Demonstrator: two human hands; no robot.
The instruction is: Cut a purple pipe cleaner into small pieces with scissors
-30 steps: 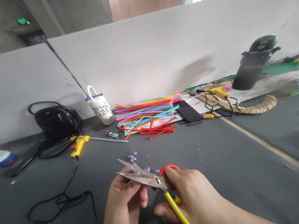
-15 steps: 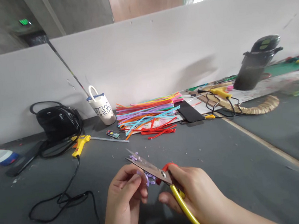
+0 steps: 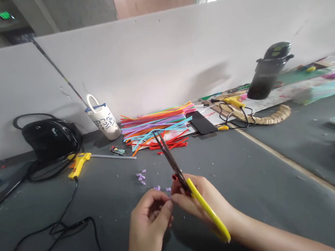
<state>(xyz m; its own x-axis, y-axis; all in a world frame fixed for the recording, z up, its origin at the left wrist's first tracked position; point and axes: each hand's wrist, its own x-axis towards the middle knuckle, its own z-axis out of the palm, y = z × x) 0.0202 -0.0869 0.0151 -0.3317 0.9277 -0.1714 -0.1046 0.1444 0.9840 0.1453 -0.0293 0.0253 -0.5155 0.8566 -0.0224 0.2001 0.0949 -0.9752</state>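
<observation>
My right hand (image 3: 200,201) is closed on scissors (image 3: 174,162) with yellow and red handles. Their blades point up and away, the tips nearly together in front of the pipe cleaners. My left hand (image 3: 152,217) is closed in a pinch, thumb against forefinger, and its fingertips meet the right thumb and fingers. A speck of purple shows between them, most of it hidden by the fingers. Just beyond, several small purple pieces (image 3: 141,177) lie scattered on the dark table (image 3: 118,201).
Behind lie colourful pipe cleaners (image 3: 155,122) and a black phone (image 3: 201,123). On the left are a yellow glue gun (image 3: 80,164) with its cord, a white cup (image 3: 104,121) and a black bag (image 3: 50,138). A dark bottle (image 3: 269,72) and a second glue gun (image 3: 234,102) stand right.
The scissors have swung upright, away from the left fingers, and their blades have come closer together. Both hands have met at the fingertips. The view has turned slightly right.
</observation>
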